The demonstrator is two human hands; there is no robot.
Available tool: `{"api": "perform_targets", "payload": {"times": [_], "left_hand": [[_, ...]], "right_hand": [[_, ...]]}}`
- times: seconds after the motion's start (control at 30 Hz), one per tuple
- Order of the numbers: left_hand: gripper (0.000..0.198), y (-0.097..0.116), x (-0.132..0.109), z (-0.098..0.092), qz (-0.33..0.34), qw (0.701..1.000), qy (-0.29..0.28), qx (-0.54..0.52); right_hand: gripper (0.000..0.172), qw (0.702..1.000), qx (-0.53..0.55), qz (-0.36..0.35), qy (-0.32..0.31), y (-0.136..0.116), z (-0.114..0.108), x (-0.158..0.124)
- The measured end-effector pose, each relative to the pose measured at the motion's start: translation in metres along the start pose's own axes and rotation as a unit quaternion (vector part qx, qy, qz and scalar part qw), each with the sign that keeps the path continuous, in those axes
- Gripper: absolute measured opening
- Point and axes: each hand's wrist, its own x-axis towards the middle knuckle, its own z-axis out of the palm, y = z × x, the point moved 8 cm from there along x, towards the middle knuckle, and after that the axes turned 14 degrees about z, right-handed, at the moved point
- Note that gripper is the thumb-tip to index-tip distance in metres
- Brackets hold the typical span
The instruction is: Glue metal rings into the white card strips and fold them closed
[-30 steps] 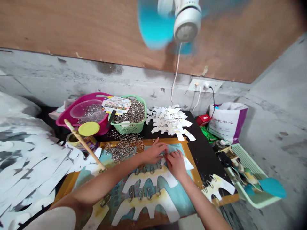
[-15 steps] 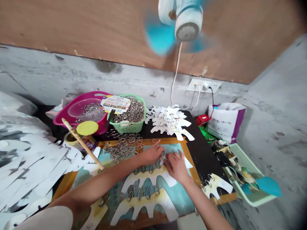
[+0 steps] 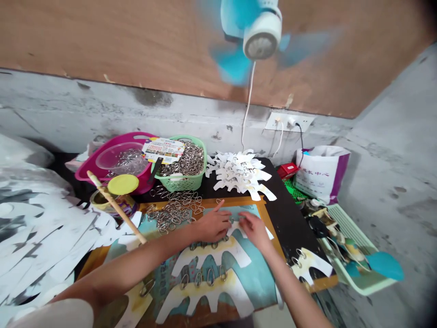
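My left hand (image 3: 214, 224) and my right hand (image 3: 253, 229) meet over the top edge of a white comb-shaped card cut-out (image 3: 211, 256) on a picture board (image 3: 259, 273). Left index finger points up and out; the other fingers curl at a metal ring by the card's edge. Right fingers pinch near the same spot. A second cut-out (image 3: 205, 296) with rings lies nearer me. Loose metal rings (image 3: 174, 210) are heaped just left of my left hand.
A green basket (image 3: 184, 182) of rings, a pink basin (image 3: 118, 159), a yellow-lidded jar (image 3: 119, 193) with a wooden stick (image 3: 116, 207), a stack of white cut-outs (image 3: 239, 175), a pale tray (image 3: 355, 255) of odds at right, a spinning blue fan (image 3: 256, 36) above.
Both hands have shifted slightly up the card's top edge; the right hand moved a little right and its fingers closed in a pinch. The view has drifted a little.
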Motion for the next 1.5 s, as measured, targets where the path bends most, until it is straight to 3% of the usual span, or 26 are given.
{"api": "perform_targets", "payload": {"times": [0.07,0.27,0.37,0.5,0.57,0.67,0.73,0.87,0.93,1.0,1.1,1.2,1.33,1.5], "left_hand": [[0.014,0.003,-0.002,0.002,0.0,1.0,0.001,0.009],[0.013,0.006,-0.005,0.004,-0.034,0.999,-0.005,0.04],[0.012,0.007,-0.008,0.002,-0.061,0.997,0.014,0.035],[0.015,-0.002,-0.014,-0.01,-0.144,0.984,0.102,-0.002],[0.022,-0.015,-0.019,-0.022,-0.22,0.961,0.165,-0.026],[0.038,-0.03,-0.017,-0.033,-0.278,0.931,0.204,-0.122],[0.047,-0.034,-0.013,-0.039,-0.28,0.892,0.24,-0.26],[0.066,-0.03,-0.018,-0.056,-0.255,0.718,0.408,-0.503],[0.072,-0.021,-0.016,-0.062,-0.236,0.672,0.444,-0.544],[0.067,-0.012,-0.009,-0.064,-0.242,0.666,0.444,-0.548],[0.038,-0.004,0.0,-0.067,-0.288,0.692,0.437,-0.497],[0.042,0.002,0.006,-0.077,-0.306,0.716,0.447,-0.44],[0.039,0.007,0.007,-0.083,-0.318,0.688,0.479,-0.443],[0.036,0.009,0.008,-0.086,-0.311,0.672,0.5,-0.45]], "right_hand": [[0.031,1.0,0.002,0.018,0.011,0.007,-0.003,0.009],[0.003,1.0,-0.018,0.007,-0.024,-0.003,0.005,0.015],[0.004,0.999,-0.015,0.009,-0.048,-0.006,0.009,0.016],[0.01,0.997,0.024,0.007,-0.076,-0.011,0.0,0.02],[0.01,0.995,0.054,0.001,-0.08,-0.017,-0.015,0.021],[0.008,0.992,0.097,-0.015,-0.079,-0.033,-0.043,0.021],[0.007,0.989,0.13,-0.023,-0.072,-0.043,-0.062,0.018],[0.013,0.96,0.276,0.01,-0.051,-0.049,-0.088,0.01],[0.017,0.935,0.351,0.032,-0.044,-0.049,-0.091,0.005],[0.019,0.913,0.403,0.043,-0.039,-0.051,-0.091,0.001],[0.018,0.899,0.435,0.043,-0.027,-0.057,-0.094,-0.005],[0.018,0.885,0.463,0.049,-0.028,-0.063,-0.1,-0.009],[0.033,0.844,0.533,0.037,-0.04,-0.069,-0.111,-0.013],[0.018,0.886,0.463,0.038,-0.012,-0.077,-0.115,-0.009]]}}
